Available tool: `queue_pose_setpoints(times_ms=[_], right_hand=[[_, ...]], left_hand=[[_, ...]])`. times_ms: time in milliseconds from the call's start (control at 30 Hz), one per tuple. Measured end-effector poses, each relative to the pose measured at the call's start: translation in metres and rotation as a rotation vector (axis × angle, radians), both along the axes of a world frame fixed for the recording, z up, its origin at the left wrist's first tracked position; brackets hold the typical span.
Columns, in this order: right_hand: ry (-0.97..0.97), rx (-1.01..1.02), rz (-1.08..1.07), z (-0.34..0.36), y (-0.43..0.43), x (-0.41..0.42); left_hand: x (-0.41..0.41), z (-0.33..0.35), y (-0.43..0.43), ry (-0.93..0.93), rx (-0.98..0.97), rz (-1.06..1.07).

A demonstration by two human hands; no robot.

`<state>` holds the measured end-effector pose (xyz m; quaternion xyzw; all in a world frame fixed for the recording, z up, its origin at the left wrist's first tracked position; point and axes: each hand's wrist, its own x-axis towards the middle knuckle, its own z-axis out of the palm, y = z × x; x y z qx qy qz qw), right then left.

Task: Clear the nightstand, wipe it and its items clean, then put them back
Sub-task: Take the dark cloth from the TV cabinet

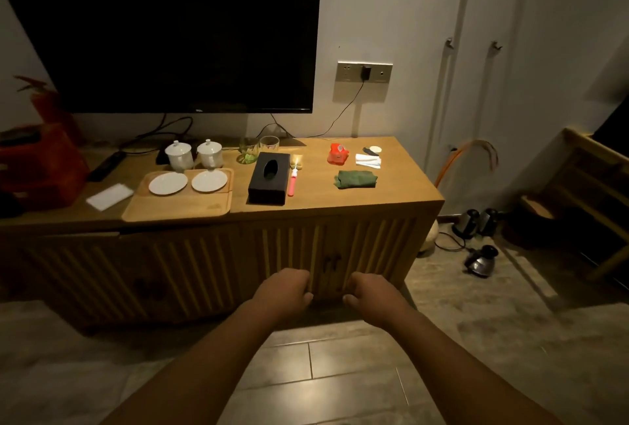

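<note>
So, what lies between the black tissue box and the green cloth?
In the head view, a pink-handled brush lies beside the black tissue box; from there to the green cloth the wooden top is bare.

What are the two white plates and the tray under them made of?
The plates look like glazed white ceramic: smooth, slightly shiny. The tray looks like pale wood, maybe bamboo: tan colour, dull matte surface.
</note>
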<state>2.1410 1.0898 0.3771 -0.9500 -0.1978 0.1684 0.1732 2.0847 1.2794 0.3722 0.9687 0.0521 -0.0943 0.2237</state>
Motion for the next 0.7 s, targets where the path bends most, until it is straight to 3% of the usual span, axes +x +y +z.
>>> queue_pose_setpoints(times_ms=[467, 700], right_hand=[[0.061, -0.020, -0.011, -0.043, 0.056, 0.352], [0.062, -0.075, -0.039, -0.071, 0.059, 0.456]], left_hand=[[0.331, -0.027, 0.054, 0.085, 0.023, -0.003], [0.452, -0.050, 0.050, 0.103, 0.032, -0.099]])
